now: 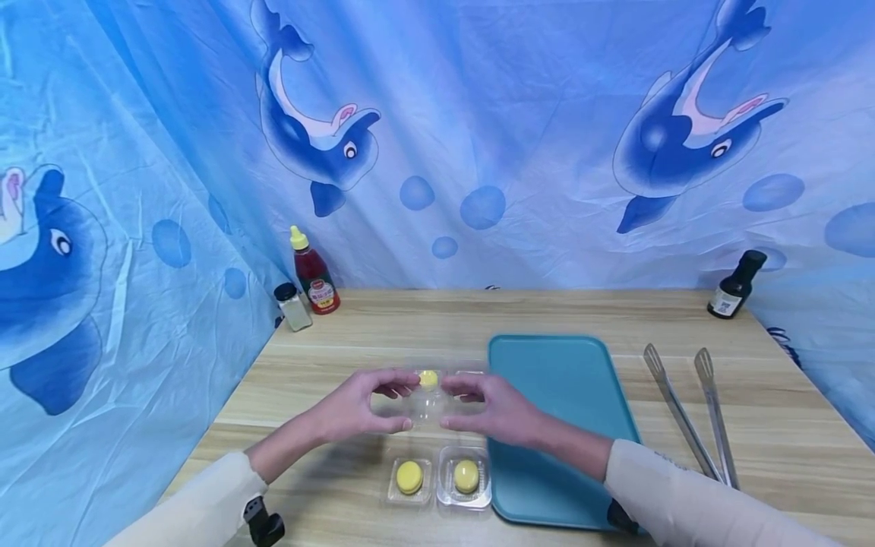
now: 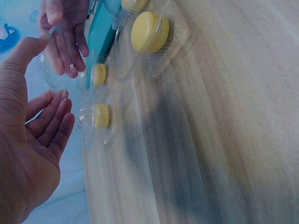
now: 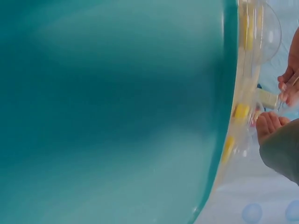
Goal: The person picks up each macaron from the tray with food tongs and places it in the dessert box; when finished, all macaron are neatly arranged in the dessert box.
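Observation:
Between both hands, a clear domed plastic lid (image 1: 429, 409) is held above the table. My left hand (image 1: 362, 403) grips its left edge with thumb and fingertips. My right hand (image 1: 495, 409) grips the opposite edge, though its exact contact is hard to see. Behind the lid, a yellow macaron (image 1: 428, 378) sits in a clear box. Nearer the front, another yellow macaron (image 1: 409, 478) lies in a clear box, beside a further yellow macaron (image 1: 466, 476) in a similar box. My right hand partly hides a back-right box (image 1: 468, 373).
A teal tray (image 1: 547, 486) lies under my right forearm. Metal tongs (image 1: 683, 418) rest to its right. At the back left stand a red sauce bottle (image 1: 317, 277) and a spice jar (image 1: 293, 308); a dark bottle (image 1: 734, 289) stands back right. Blue curtains (image 1: 437, 137) border the table.

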Available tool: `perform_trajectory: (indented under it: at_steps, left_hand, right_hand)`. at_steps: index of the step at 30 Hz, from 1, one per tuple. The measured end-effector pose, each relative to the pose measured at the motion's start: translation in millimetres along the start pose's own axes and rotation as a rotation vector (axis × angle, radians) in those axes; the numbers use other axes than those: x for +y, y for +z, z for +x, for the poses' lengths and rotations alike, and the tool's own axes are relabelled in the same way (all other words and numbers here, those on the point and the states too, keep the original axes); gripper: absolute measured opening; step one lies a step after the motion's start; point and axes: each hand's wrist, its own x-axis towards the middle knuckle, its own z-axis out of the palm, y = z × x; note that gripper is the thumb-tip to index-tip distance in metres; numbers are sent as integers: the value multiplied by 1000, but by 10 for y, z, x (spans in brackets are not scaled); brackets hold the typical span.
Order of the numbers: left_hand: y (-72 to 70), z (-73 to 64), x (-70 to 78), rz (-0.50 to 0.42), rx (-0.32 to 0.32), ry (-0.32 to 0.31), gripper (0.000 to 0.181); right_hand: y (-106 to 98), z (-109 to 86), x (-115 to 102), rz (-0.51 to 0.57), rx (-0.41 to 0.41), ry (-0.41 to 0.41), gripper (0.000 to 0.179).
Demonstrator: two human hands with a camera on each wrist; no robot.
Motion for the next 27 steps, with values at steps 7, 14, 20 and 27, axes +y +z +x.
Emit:
perform_trajectory:
  at_steps: [7,14,20,27]
  left_hand:
    - [-11,-132,-24,87,-10,93,70]
    - [36,-226,-101,204,7,251,69]
    - [82,-295,-114,255,11,329,68]
    - [108,-354,-84,310,-38,365,71]
  right_hand:
    - [113,-44,-10,-154,49,-74,68]
    - [203,-97,-39,-290,50,-173,70]
    - [283,-176,-74,-392,67,-187,71]
    - [389,-250,-108,-465,42,-175,71]
